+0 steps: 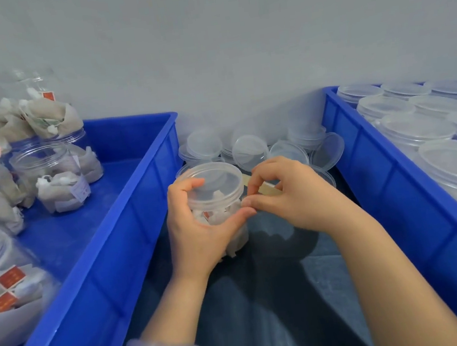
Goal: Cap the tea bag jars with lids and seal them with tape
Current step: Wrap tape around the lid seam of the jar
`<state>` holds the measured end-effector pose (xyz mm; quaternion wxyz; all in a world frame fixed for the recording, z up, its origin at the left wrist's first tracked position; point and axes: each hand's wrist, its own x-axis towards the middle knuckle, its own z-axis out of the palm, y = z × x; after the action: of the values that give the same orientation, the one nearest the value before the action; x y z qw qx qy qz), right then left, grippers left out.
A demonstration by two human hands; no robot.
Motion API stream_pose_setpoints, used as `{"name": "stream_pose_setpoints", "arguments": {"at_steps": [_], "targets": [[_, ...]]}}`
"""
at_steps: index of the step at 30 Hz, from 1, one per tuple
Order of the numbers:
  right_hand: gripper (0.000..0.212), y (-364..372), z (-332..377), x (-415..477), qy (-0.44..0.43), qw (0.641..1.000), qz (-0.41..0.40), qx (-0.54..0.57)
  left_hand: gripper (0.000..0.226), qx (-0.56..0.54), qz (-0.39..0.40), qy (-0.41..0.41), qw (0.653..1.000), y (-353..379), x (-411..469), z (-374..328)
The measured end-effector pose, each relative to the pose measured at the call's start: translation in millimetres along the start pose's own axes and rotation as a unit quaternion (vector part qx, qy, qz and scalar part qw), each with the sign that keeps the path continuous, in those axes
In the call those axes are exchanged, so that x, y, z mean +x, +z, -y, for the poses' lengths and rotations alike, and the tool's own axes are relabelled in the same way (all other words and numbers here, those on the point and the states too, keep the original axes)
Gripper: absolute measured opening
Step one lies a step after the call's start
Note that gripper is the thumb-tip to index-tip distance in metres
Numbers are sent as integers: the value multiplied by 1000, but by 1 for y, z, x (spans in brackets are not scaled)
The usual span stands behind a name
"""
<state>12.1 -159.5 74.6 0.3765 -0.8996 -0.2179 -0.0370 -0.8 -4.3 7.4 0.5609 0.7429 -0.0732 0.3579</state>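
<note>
Head view: the left hand's grip is curled round the tea bag jar, whose lid is on, and the right hand pinches a tan strip of tape just beside the lid's rim. Both are over the dark table, in the lane between the left crate and the right crate. Loose lids are heaped behind them against the grey wall.
</note>
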Motion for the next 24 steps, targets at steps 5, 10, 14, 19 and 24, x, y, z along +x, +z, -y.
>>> {"name": "stream_pose_setpoints", "arguments": {"at_steps": [5, 10, 14, 19, 24], "targets": [[20, 0, 0, -1, 10, 999, -20, 28, 70, -3, 8, 2, 1000, -2, 0, 0], [5, -3, 1, -4, -3, 1000, 14, 24, 71, -11, 18, 9, 1000, -2, 1, 1], [21, -3, 4, -4, 7, 999, 16, 44, 70, -21, 13, 16, 1000, -2, 1, 2], [33, -5, 4, -4, 13, 998, 24, 52, 75, -20, 17, 29, 999, -4, 3, 6], [42, -9, 3, -5, 24, 997, 38, 68, 98, 93, 1, 71, 993, -3, 2, 2]]}}
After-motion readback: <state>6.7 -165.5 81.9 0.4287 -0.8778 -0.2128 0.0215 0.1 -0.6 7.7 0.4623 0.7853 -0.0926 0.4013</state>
